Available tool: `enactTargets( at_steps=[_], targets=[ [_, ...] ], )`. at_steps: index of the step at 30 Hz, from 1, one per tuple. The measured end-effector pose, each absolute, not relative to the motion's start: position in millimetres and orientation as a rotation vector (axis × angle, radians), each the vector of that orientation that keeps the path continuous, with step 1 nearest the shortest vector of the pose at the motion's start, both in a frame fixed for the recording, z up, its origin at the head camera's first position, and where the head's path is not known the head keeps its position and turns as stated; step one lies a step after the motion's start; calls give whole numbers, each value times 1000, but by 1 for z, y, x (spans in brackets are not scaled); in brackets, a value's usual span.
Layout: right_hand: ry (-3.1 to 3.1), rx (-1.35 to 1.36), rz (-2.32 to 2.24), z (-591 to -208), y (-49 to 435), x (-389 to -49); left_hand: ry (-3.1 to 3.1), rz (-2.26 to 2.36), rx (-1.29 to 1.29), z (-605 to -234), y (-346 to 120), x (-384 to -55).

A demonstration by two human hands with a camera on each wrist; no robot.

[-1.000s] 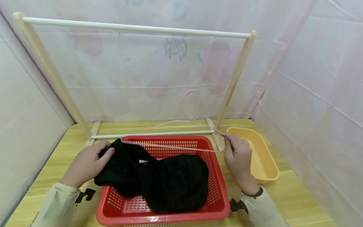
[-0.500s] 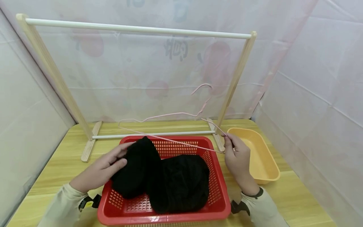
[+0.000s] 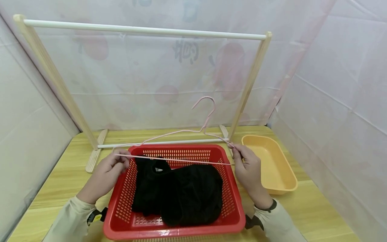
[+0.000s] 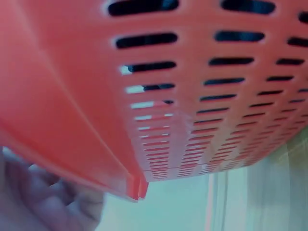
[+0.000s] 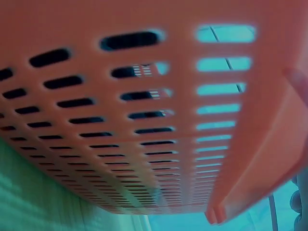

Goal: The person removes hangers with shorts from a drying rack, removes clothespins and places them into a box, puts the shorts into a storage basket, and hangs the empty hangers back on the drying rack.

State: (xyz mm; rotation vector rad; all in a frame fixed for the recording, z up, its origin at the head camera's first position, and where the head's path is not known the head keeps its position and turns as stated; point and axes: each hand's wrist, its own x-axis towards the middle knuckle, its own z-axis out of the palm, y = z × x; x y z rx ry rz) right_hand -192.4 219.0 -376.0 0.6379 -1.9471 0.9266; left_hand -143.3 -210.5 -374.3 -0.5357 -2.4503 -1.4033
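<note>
A thin pink wire hanger [image 3: 169, 159] is held level above the red basket [image 3: 173, 233], its hook [image 3: 208, 97] up and leaning back. The curled fingers of my left hand [image 3: 104, 174] grip its left end. At its right end, the thumb and fingers of my right hand [image 3: 248, 168] pinch it. Below, a bunched black garment [image 3: 196, 195] with a small white label lies in the basket; its kind cannot be told. In the left wrist view, the basket's rim partly hides my left hand [image 4: 53, 204]. Only a few right fingers [image 5: 299, 204] show in the right wrist view.
Behind the basket stands a wooden rack with a white top rail [image 3: 145, 30] and a low white bar [image 3: 178, 142]. A yellow tray [image 3: 276, 168] sits to the right on the wood-grain table [image 3: 317, 205]. Pale printed cloth [image 3: 136, 74] hangs behind.
My left hand lets go of the black garment, which drops into the basket, and takes the hanger's left end. The hanger turns more level as the right hand keeps its pinch.
</note>
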Motion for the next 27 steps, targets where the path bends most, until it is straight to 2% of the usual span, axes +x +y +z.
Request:
enactTargets(
  at_steps=[5,15,27],
  targets=[
    [-2029,651,896,-383,221,-192,-2209,-1576,-479,-370,-215,-141],
    [-2043,656,861,-389,221,-196,-2289,-1231,-361,-370,-217,-146],
    [-2062,569,960,-393,220,-197,-2332,-1158,-184,-373,-219,-150]
  ],
)
